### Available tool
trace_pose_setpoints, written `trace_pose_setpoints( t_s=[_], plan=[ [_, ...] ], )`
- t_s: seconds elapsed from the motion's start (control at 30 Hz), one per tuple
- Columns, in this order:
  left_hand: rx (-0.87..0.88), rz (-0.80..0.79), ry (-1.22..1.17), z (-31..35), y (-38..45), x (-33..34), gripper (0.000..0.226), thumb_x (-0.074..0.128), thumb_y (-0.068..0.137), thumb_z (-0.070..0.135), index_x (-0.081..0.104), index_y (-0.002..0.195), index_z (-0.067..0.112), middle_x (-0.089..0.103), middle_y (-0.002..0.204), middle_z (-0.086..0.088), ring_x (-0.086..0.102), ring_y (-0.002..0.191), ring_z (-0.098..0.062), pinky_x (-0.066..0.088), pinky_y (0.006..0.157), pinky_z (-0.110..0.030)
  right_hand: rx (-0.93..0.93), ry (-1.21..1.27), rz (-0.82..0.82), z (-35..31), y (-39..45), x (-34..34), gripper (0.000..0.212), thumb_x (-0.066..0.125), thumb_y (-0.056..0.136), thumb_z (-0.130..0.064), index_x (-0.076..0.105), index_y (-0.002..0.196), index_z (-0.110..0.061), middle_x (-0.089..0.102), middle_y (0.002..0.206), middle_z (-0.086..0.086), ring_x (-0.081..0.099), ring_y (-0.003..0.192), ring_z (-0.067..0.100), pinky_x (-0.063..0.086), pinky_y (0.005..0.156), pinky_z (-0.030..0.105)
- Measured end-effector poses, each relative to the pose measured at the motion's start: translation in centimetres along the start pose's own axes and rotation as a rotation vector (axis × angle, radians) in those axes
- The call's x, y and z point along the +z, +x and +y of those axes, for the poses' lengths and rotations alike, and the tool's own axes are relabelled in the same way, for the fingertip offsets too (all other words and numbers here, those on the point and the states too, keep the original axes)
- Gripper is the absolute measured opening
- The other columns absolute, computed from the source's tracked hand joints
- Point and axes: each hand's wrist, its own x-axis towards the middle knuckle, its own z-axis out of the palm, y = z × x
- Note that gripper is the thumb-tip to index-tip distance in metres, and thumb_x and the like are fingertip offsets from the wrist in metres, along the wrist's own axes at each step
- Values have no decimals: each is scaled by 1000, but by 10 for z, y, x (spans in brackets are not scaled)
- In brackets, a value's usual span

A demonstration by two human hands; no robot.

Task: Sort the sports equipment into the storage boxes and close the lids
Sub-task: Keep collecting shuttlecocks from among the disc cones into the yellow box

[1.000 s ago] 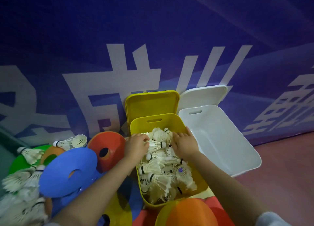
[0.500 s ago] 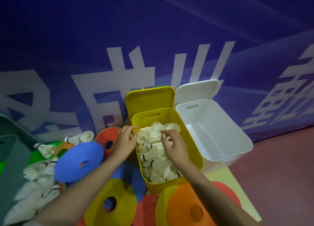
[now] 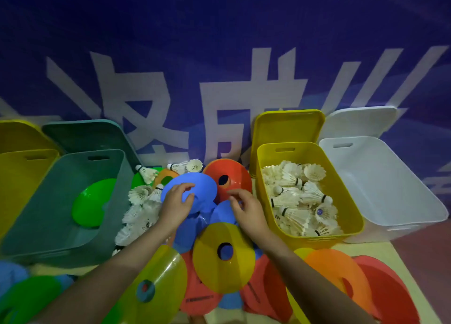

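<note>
Head view. The left hand [image 3: 174, 207] is laid on the blue cone [image 3: 195, 192], with the thumb at the centre hole and the fingers [image 3: 181, 187] curled over the disc; the cone is gripped. The right hand [image 3: 246, 210] is held just above a second blue disc [image 3: 220, 212], fingers loosely curled, nothing gripped. An orange cone [image 3: 231, 177] is seen behind both hands. A yellow cone [image 3: 223, 253] lies nearer the camera, between the forearms. The yellow box [image 3: 341, 201], right of the hands, is filled with shuttlecocks [image 3: 297, 196]; its lid [image 3: 288, 126] is propped upright behind it. A white box [image 3: 390, 189] stands just beside it, lid raised. At left, a green box [image 3: 48, 214] holds a green cone [image 3: 92, 201]. Loose shuttlecocks [image 3: 141, 209] are piled between the green box and the left hand.
</note>
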Motion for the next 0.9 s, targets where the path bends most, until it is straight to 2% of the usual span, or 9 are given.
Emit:
trace_pose_setpoints(
  t_s=[0.1, 0.23, 0.33, 0.4, 0.47, 0.57, 0.7, 0.8, 0.9],
  plan=[
    [-58, -27, 85, -40, -19, -27, 30, 56, 92, 13, 60, 122, 15, 56, 122, -10, 50, 117, -26, 41, 96, -37, 55, -46, -105, -1, -6, 39, 19, 55, 95, -17, 66, 111, -15, 66, 108, 1, 60, 96, 12, 40, 72, 10],
    [-43, 11, 241, -77, -44, -52, 34, 60, 88, 13, 60, 122, 16, 53, 122, -11, 44, 120, -30, 37, 101, -40, 102, -106, -222, -5, -17, 88, 24, 53, 96, -20, 64, 116, -14, 65, 114, 3, 60, 100, 15, 44, 80, 21],
    [-95, -16, 318, -100, -53, -65, 45, 59, 85, 27, 57, 127, 13, 51, 127, -14, 43, 123, -33, 35, 104, -41, 55, -172, -340, -16, -19, 122, 29, 52, 97, -22, 61, 123, -11, 62, 119, 7, 59, 105, 20, 47, 89, 32],
    [-167, -111, 344, -111, -55, -69, 61, 58, 84, 37, 46, 138, 12, 43, 137, -15, 37, 130, -33, 32, 107, -40, 24, -216, -417, -22, -18, 140, 32, 49, 99, -24, 57, 127, -11, 59, 121, 8, 57, 106, 22, 46, 90, 35],
    [-184, -198, 393, -118, -57, -68, 72, 61, 85, 39, 31, 147, 19, 27, 150, -12, 26, 138, -31, 30, 110, -39, 2, -241, -465, -25, -17, 151, 31, 47, 99, -24, 57, 125, -9, 59, 118, 10, 57, 104, 24, 45, 86, 36],
    [-134, -198, 423, -127, -54, -65, 81, 63, 85, 36, 18, 151, 24, 18, 156, -7, 18, 142, -28, 29, 111, -39, -14, -287, -505, -22, -16, 153, 31, 45, 100, -24, 56, 125, -8, 58, 118, 12, 56, 106, 27, 45, 87, 38],
    [-41, -212, 471, -136, -43, -65, 87, 65, 80, 41, 15, 151, 31, 22, 155, -1, 22, 141, -25, 33, 108, -41, -7, -371, -566, -11, -14, 145, 37, 43, 102, -27, 51, 135, -12, 57, 131, 8, 55, 116, 23, 45, 94, 34],
    [61, -269, 596, -134, -34, -66, 80, 57, 81, 44, 18, 150, 34, 38, 144, 5, 35, 130, -20, 34, 105, -39, -28, -409, -603, -5, -11, 144, 37, 42, 101, -26, 53, 134, -14, 58, 131, 7, 56, 115, 23, 47, 94, 36],
    [126, -235, 627, -133, -32, -71, 70, 54, 83, 44, 28, 147, 34, 46, 132, 6, 43, 124, -17, 31, 103, -37, -28, -381, -563, -4, -8, 145, 35, 43, 101, -27, 54, 132, -15, 59, 128, 8, 58, 110, 22, 47, 89, 34]
  ],
)
